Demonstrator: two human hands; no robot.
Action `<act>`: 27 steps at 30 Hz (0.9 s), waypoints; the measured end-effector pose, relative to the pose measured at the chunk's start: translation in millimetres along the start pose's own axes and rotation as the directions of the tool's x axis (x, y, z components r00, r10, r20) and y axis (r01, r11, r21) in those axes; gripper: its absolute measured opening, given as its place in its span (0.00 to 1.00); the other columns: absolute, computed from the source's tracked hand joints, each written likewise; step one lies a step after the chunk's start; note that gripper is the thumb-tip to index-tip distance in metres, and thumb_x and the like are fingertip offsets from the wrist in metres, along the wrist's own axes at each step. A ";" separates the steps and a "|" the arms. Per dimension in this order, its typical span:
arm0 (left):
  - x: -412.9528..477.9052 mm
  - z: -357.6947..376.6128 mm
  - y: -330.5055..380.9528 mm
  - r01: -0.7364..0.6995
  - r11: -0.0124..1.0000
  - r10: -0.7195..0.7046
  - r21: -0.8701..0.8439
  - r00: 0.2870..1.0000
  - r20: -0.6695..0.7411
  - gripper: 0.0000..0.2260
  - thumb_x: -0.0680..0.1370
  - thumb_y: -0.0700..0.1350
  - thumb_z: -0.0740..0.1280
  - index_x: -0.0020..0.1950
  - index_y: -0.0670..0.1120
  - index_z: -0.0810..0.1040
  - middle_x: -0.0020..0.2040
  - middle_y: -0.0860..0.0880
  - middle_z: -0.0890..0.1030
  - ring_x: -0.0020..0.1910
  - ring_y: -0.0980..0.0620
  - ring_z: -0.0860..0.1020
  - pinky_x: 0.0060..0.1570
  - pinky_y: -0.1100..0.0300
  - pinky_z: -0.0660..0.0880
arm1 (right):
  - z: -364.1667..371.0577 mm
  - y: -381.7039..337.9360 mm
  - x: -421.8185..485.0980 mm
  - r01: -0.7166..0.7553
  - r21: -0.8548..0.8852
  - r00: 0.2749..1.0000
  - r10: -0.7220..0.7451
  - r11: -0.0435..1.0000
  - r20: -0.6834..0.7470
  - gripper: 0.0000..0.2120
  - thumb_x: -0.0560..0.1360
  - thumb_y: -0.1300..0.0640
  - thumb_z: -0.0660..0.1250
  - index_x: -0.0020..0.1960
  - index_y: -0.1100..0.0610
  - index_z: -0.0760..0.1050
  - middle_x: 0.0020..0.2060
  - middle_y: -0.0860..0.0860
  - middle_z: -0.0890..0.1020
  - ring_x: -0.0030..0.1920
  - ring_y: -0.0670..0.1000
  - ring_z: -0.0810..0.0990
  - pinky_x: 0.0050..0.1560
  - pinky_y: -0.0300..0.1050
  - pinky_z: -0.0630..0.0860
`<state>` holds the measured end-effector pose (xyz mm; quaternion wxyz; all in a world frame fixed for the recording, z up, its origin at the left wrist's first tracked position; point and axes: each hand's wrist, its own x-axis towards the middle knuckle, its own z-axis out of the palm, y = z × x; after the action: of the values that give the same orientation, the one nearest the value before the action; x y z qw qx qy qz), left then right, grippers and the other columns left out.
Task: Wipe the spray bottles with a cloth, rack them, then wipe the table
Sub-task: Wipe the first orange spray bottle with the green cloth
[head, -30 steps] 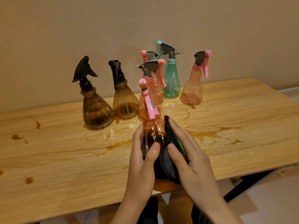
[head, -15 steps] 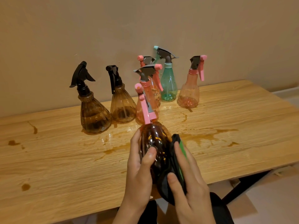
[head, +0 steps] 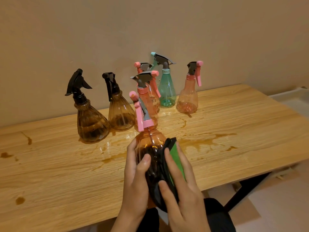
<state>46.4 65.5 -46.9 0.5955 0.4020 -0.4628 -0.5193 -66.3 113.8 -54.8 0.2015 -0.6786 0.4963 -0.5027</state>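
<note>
My left hand (head: 136, 181) grips the pink-triggered bottle (head: 148, 141) above the table (head: 58, 173) at its near edge. My right hand (head: 185, 198) clasps the cloth (head: 160, 171) against it, and six other bottles (head: 167, 91) stand well back by the wall.

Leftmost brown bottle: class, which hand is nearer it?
Left. The left hand is right of the leftmost brown bottle; the right hand, on the cloth, lies farther right.

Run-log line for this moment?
step: wiping | left hand: grips pink-trigger spray bottle | right hand: holds dark cloth against it | table: stained, wet
</note>
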 end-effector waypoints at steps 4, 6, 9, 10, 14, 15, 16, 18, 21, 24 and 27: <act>0.0 0.3 -0.5 0.007 1.000 -0.007 0.017 1.000 0.027 0.30 0.69 0.60 0.70 0.71 0.59 0.73 0.64 0.53 0.83 0.64 0.48 0.81 0.62 0.49 0.79 | -6.7 -3.2 15.9 -0.238 0.257 0.970 0.242 0.937 0.015 0.23 0.79 0.34 0.59 0.73 0.23 0.60 0.73 0.26 0.63 0.74 0.31 0.61 0.72 0.31 0.64; -0.5 1.0 -0.6 -0.005 0.999 0.001 0.054 0.998 0.062 0.28 0.69 0.60 0.69 0.69 0.60 0.74 0.62 0.54 0.83 0.63 0.50 0.82 0.61 0.49 0.80 | -16.9 -0.4 32.7 -0.325 0.353 0.945 0.312 0.877 0.093 0.26 0.75 0.34 0.61 0.72 0.27 0.65 0.69 0.28 0.71 0.71 0.31 0.67 0.73 0.41 0.69; -1.6 1.1 -1.4 -0.003 0.998 -0.001 0.060 0.998 0.069 0.26 0.70 0.60 0.68 0.69 0.61 0.76 0.63 0.53 0.82 0.65 0.48 0.81 0.62 0.46 0.78 | -26.2 -5.4 48.9 -0.275 0.354 0.960 0.238 0.894 0.143 0.24 0.78 0.41 0.62 0.74 0.31 0.66 0.67 0.28 0.73 0.69 0.31 0.70 0.70 0.38 0.71; -1.8 1.0 -1.5 -0.003 0.999 0.000 0.033 0.998 0.065 0.25 0.71 0.59 0.68 0.68 0.61 0.76 0.63 0.52 0.83 0.64 0.47 0.81 0.61 0.47 0.78 | -27.3 -7.5 48.9 -0.224 0.317 0.972 0.189 0.921 0.138 0.24 0.80 0.43 0.62 0.74 0.31 0.64 0.69 0.28 0.72 0.70 0.31 0.68 0.70 0.35 0.69; -3.4 0.0 -0.5 0.014 0.994 -0.013 -0.113 1.000 0.007 0.23 0.70 0.56 0.69 0.65 0.57 0.79 0.61 0.45 0.84 0.59 0.41 0.83 0.56 0.45 0.78 | -17.9 -8.9 25.8 -0.063 0.141 0.988 0.042 0.988 0.150 0.24 0.83 0.43 0.58 0.76 0.27 0.57 0.78 0.30 0.57 0.78 0.34 0.55 0.70 0.26 0.60; -2.9 -0.2 -0.2 0.016 0.990 -0.019 -0.137 1.000 -0.021 0.23 0.69 0.56 0.69 0.65 0.58 0.80 0.61 0.45 0.84 0.59 0.42 0.83 0.57 0.44 0.78 | -14.7 -9.5 18.3 -0.092 0.142 0.986 0.071 0.986 0.150 0.24 0.83 0.41 0.58 0.75 0.25 0.56 0.78 0.29 0.55 0.77 0.33 0.54 0.68 0.23 0.59; -2.5 -0.4 0.5 0.018 0.988 -0.025 -0.153 0.999 -0.043 0.25 0.69 0.57 0.69 0.66 0.57 0.79 0.61 0.45 0.84 0.59 0.42 0.83 0.58 0.43 0.77 | -12.1 -9.9 11.8 -0.139 0.165 0.983 0.116 0.976 0.145 0.24 0.81 0.37 0.57 0.74 0.23 0.55 0.77 0.27 0.55 0.76 0.31 0.54 0.66 0.21 0.58; -1.7 0.0 1.2 0.011 0.986 -0.022 -0.164 0.998 -0.062 0.27 0.69 0.57 0.69 0.68 0.54 0.77 0.61 0.44 0.83 0.60 0.41 0.83 0.58 0.41 0.77 | -9.4 -9.7 4.9 -0.252 0.257 0.966 0.226 0.933 0.129 0.25 0.76 0.32 0.56 0.70 0.18 0.53 0.74 0.23 0.58 0.74 0.27 0.56 0.65 0.21 0.60; -1.1 -0.2 -2.5 0.025 0.983 -0.040 -0.180 0.996 -0.077 0.28 0.69 0.57 0.70 0.68 0.52 0.75 0.61 0.42 0.83 0.59 0.42 0.83 0.53 0.48 0.81 | -10.3 -11.0 12.1 -0.394 0.349 0.919 0.356 0.850 0.171 0.20 0.75 0.28 0.55 0.64 0.13 0.54 0.68 0.18 0.62 0.68 0.23 0.61 0.64 0.27 0.64; -2.1 1.0 -3.5 0.056 0.991 -0.067 -0.125 0.994 -0.082 0.35 0.67 0.62 0.72 0.73 0.56 0.70 0.67 0.45 0.80 0.65 0.44 0.80 0.63 0.42 0.78 | -12.6 -12.4 21.2 -0.380 0.361 0.925 0.355 0.851 0.138 0.22 0.72 0.31 0.56 0.62 0.12 0.56 0.67 0.19 0.65 0.68 0.25 0.63 0.62 0.29 0.65; 0.0 0.7 -2.2 0.087 0.996 -0.088 -0.027 0.995 -0.035 0.33 0.69 0.68 0.70 0.72 0.59 0.73 0.67 0.53 0.81 0.68 0.49 0.79 0.71 0.41 0.72 | -10.0 -11.3 21.0 -0.300 0.294 0.954 0.293 0.907 0.071 0.20 0.78 0.31 0.57 0.65 0.14 0.55 0.68 0.20 0.62 0.70 0.25 0.60 0.61 0.24 0.65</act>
<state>45.2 65.2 -48.8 0.5855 0.4238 -0.4272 -0.5432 -69.8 102.5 -31.9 0.3830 -0.5629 0.5083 -0.5273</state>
